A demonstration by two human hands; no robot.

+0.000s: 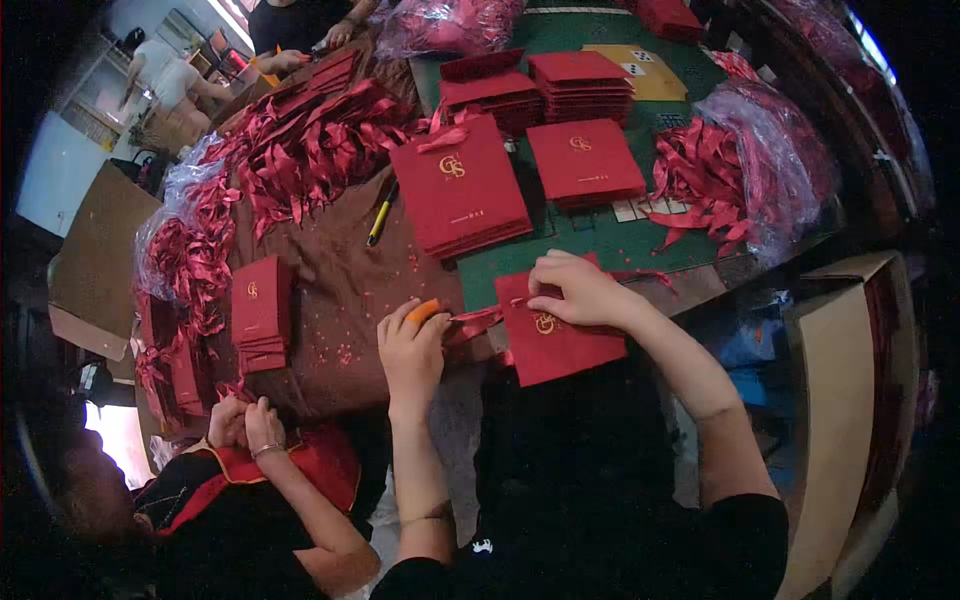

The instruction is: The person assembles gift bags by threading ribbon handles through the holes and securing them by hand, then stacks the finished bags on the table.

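My right hand is closed on the upper part of a red paper gift bag with a gold logo, fingertips pinching near the ribbon hole. The bag lies tilted at the table's front edge. My left hand is closed round a small orange-handled tool; its tip is too small to make out. A red ribbon stretches between my left hand and the bag. Just beyond the hands is a stack of finished-looking red bags, with another stack beside it.
A yellow-and-black pen lies on the brown cloth. Plastic-wrapped ribbon bundles sit at right, loose ribbons at back left. A co-worker's hands work at lower left, near more bags. A cardboard box stands at right.
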